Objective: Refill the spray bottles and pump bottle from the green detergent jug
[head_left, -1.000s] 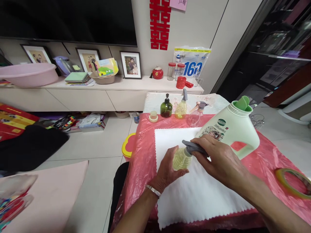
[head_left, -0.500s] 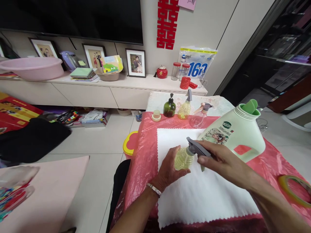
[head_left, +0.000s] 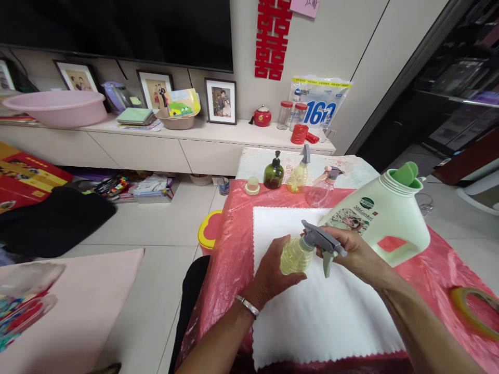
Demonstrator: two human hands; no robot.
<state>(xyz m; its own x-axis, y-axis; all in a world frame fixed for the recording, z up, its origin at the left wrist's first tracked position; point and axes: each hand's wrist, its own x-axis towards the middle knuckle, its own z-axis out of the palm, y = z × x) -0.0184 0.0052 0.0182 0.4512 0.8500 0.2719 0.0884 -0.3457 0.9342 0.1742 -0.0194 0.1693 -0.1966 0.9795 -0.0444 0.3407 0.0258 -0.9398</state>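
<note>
Over the white cloth (head_left: 312,306) on my worktop (head_left: 234,244), my left hand (head_left: 273,272) is wrapped around the belly of a small spray bottle (head_left: 295,255) with yellowish liquid in it, holding it tipped over. My right hand (head_left: 356,254) is closed on its grey trigger head (head_left: 322,241), though I can't really tell how tight. Big green-capped detergent jug (head_left: 384,218) sits right behind, and a tape roll (head_left: 473,304) is off to the right.

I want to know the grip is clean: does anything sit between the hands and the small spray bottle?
Nothing visible does. The left hand wraps the spray bottle directly, and the right hand holds its grey trigger head. The detergent jug stands behind, out of the way.
</note>
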